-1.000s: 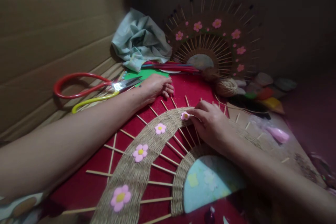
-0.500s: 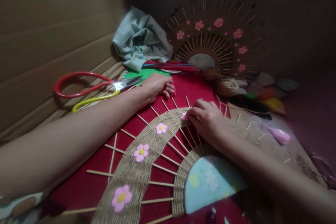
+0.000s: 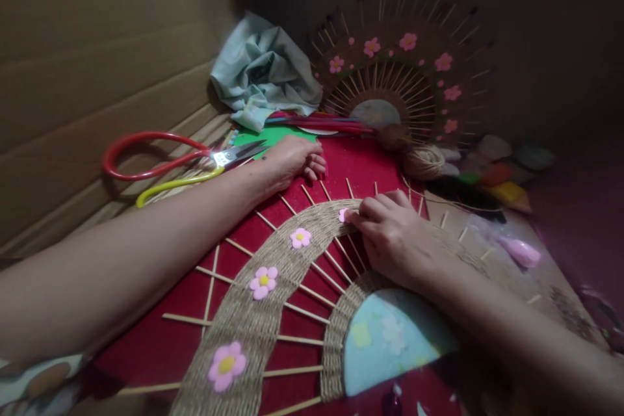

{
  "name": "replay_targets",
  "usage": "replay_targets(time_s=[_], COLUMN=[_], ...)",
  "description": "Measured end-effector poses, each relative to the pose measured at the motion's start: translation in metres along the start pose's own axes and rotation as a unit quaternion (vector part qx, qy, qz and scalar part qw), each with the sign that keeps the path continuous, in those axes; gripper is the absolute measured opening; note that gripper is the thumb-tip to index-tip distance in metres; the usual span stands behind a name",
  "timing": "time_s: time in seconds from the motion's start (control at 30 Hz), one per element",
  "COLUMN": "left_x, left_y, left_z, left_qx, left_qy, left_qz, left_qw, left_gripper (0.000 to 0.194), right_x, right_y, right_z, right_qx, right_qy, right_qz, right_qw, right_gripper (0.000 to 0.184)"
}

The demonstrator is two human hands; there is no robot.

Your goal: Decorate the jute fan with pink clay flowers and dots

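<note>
A woven fan (image 3: pixel 234 318) of twine on thin sticks lies over a red surface, with pink flowers (image 3: pixel 264 281) with yellow centres along its band. At the top of the band, the fingertips of my right hand (image 3: pixel 390 227) are pressed together on a small pink flower (image 3: pixel 344 215), partly covering it. My left hand (image 3: pixel 299 159) rests farther back on the red surface, its fingers curled closed. Whatever those fingers hold, if anything, is hidden. Beside my left wrist lie scissors (image 3: pixel 221 159) with one red and one yellow handle.
A second fan (image 3: pixel 380 68) with pink flowers stands upright at the back. Crumpled pale cloth (image 3: pixel 266 71) sits left of it, near a cardboard wall (image 3: pixel 112 45). To the right are a twine ball (image 3: pixel 424 162) and a pink lump in clear plastic (image 3: pixel 519 250).
My right hand has shifted slightly and turned flatter, its fingertips still at the small pink flower. My left hand stays nearly in place.
</note>
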State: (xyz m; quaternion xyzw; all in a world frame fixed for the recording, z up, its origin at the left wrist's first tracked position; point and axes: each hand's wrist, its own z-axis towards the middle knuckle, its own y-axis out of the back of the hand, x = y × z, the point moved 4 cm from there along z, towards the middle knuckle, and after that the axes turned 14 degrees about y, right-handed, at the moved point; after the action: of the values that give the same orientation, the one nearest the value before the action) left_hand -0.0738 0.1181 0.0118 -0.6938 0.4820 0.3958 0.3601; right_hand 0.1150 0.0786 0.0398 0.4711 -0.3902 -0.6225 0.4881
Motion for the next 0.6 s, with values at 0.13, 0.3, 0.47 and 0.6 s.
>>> replay_targets(time_s=[0.13,0.3,0.47,0.6], left_x=[0.001,0.002,0.001,0.0], left_y=[0.0,0.002,0.001,0.0], left_z=[0.001,0.002,0.001,-0.001], left_qx=[0.0,0.006,0.001,0.0], left_qy=[-0.002,-0.004,-0.009,-0.009], left_qz=[-0.003,-0.002,-0.002,0.0], left_qw=[1.0,1.0,1.0,1.0], left_gripper=[0.016,0.015,0.014,0.013], right_x=[0.003,-0.004,-0.016,-0.01], right_y=[-0.003,0.007,0.033,0.028], right_z=[0.001,0.0,-0.006,-0.008], right_qx=[0.032,0.008,-0.041,-0.007], right_qy=[0.016,-0.01,-0.066,-0.064], right_qz=[-0.024,-0.013,0.01,0.021], right_qw=[0.999,1.0,0.997,0.998], right_gripper=[0.027,0.028,0.032,0.032])
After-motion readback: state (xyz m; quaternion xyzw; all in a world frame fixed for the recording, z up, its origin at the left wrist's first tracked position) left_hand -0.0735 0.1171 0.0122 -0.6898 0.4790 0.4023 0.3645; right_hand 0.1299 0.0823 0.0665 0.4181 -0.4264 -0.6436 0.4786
